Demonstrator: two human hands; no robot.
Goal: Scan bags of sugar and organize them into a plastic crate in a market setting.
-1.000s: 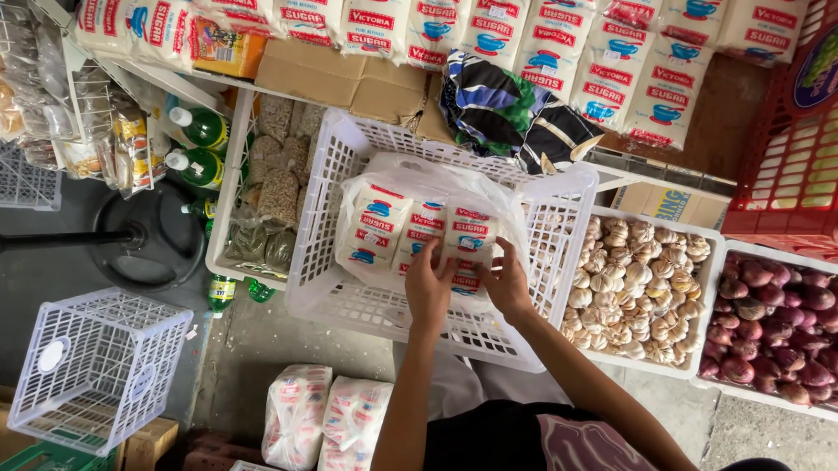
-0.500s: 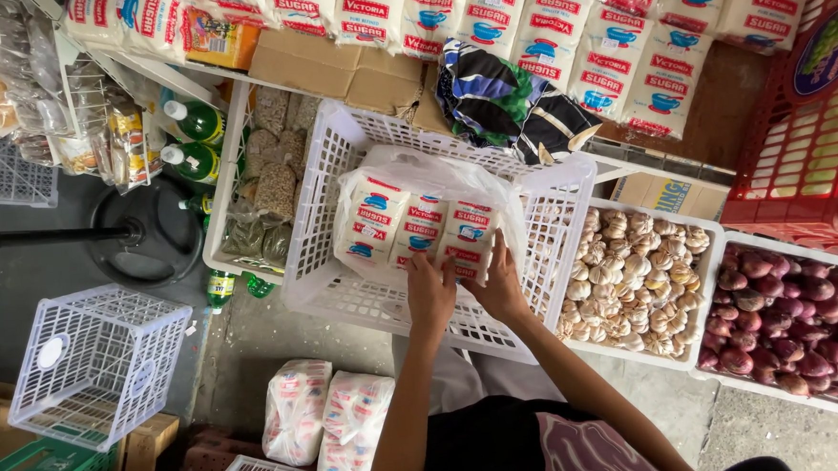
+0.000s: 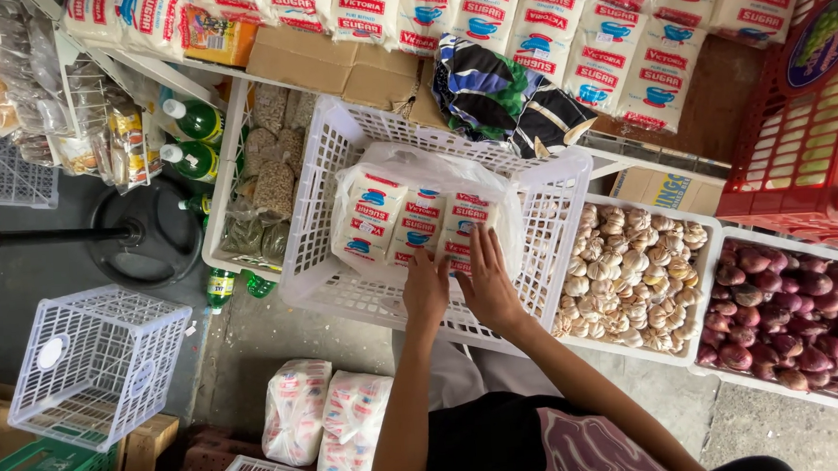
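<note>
A clear plastic bag filled with white and red-blue packets lies in a white lattice crate. Both of my hands are at the bag's near edge. My left hand has its fingers curled on the plastic. Beside it, my right hand lies flat on the bag with fingers stretched out and apart. My forearms reach up from the bottom of the view.
Right of the crate stand a tray of garlic, a tray of red onions and a red crate. Rows of white packets line the back. Green bottles, a black round stand, a small white basket and two more bags are to the left and below.
The bag stays in the crate. My right hand has loosened and flattened its fingers on the bag; both hands have shifted only slightly.
</note>
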